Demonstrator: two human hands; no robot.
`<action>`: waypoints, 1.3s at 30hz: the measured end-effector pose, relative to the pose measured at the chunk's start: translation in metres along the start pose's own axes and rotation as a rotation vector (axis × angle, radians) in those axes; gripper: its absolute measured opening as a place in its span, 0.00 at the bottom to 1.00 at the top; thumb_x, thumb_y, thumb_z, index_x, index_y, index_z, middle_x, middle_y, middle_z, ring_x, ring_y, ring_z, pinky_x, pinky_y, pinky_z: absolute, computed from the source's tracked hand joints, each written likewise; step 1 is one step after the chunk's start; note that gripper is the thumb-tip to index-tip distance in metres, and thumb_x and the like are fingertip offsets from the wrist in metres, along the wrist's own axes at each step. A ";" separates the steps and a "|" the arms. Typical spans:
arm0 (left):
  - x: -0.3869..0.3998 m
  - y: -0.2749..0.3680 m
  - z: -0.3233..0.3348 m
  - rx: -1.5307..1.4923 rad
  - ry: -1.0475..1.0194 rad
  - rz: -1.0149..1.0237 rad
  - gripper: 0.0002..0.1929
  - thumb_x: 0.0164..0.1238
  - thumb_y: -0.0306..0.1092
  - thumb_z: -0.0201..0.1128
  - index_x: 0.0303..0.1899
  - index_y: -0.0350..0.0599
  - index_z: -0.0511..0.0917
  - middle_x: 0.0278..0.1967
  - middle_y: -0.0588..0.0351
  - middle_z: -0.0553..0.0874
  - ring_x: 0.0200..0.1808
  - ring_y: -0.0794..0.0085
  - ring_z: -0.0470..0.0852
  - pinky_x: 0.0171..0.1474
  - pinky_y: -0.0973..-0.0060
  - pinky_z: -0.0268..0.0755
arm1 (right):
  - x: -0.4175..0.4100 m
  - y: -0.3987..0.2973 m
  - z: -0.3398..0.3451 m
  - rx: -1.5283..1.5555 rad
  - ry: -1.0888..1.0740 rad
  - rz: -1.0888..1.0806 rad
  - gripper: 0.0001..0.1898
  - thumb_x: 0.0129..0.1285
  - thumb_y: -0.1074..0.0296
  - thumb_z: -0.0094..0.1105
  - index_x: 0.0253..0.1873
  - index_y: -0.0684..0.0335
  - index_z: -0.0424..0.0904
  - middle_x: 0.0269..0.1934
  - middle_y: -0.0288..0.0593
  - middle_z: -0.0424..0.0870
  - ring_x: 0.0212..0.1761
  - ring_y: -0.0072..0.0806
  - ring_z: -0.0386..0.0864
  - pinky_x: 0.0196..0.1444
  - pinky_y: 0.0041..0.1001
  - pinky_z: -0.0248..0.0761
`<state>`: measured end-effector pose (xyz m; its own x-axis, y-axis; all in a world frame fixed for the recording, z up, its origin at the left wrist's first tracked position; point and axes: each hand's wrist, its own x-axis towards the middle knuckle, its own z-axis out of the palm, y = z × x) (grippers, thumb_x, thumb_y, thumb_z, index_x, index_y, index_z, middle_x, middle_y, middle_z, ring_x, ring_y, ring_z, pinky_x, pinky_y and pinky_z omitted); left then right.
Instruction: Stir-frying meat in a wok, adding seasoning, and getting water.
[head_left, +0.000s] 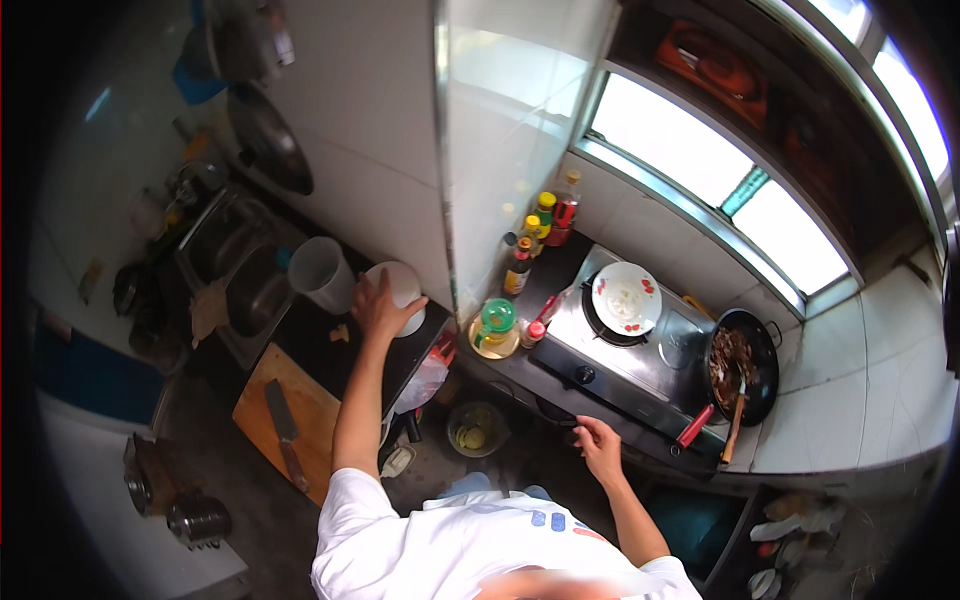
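Note:
My left hand (381, 304) rests with spread fingers on a white round container (397, 285) on the dark counter, beside a tall translucent plastic container (322, 274). My right hand (596, 442) is at the stove counter's front edge, its fingers closed around a dark handle (559, 414); what the handle belongs to is hard to tell. A white plate with red patterns (627, 298) sits over the gas stove's burner. To its right, a black wok (761, 367) holds brown food and a wooden-handled spatula (735, 431). A cleaver (281, 412) lies on the wooden cutting board (322, 390).
Sauce bottles (517, 266) and a green-lidded jar (496, 322) stand left of the gas stove (675, 352). A double sink (255, 315) is at the left. Below the counter gap sits a bowl with pale slices (478, 431). The wok's red handle (695, 426) juts over the stove edge.

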<state>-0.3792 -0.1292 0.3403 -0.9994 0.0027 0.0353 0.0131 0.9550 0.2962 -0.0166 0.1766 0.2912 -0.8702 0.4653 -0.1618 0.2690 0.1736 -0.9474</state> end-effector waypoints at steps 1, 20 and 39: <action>0.001 -0.001 0.003 0.022 -0.019 -0.002 0.53 0.46 0.71 0.71 0.73 0.56 0.64 0.75 0.34 0.57 0.77 0.41 0.54 0.68 0.38 0.58 | -0.009 -0.001 -0.021 -0.039 0.065 -0.070 0.12 0.72 0.73 0.57 0.57 0.64 0.81 0.38 0.37 0.86 0.31 0.17 0.81 0.28 0.18 0.72; -0.319 0.267 0.125 -1.022 -0.441 0.408 0.12 0.61 0.27 0.68 0.47 0.42 0.84 0.58 0.50 0.77 0.53 0.64 0.81 0.50 0.71 0.76 | -0.027 0.028 -0.391 -1.387 -0.208 -0.450 0.07 0.54 0.66 0.64 0.37 0.57 0.78 0.60 0.43 0.76 0.44 0.38 0.83 0.38 0.36 0.80; -0.326 0.305 0.173 -1.066 -0.674 0.288 0.09 0.64 0.26 0.68 0.44 0.37 0.84 0.49 0.53 0.82 0.42 0.71 0.85 0.47 0.76 0.78 | 0.048 -0.015 -0.424 0.507 0.843 -0.073 0.14 0.73 0.59 0.55 0.44 0.66 0.75 0.36 0.47 0.85 0.24 0.38 0.87 0.21 0.28 0.82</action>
<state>-0.0554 0.2128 0.2540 -0.7716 0.6135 -0.1684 -0.0626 0.1902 0.9797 0.1121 0.5641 0.4146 -0.2458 0.9687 -0.0353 -0.1540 -0.0750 -0.9852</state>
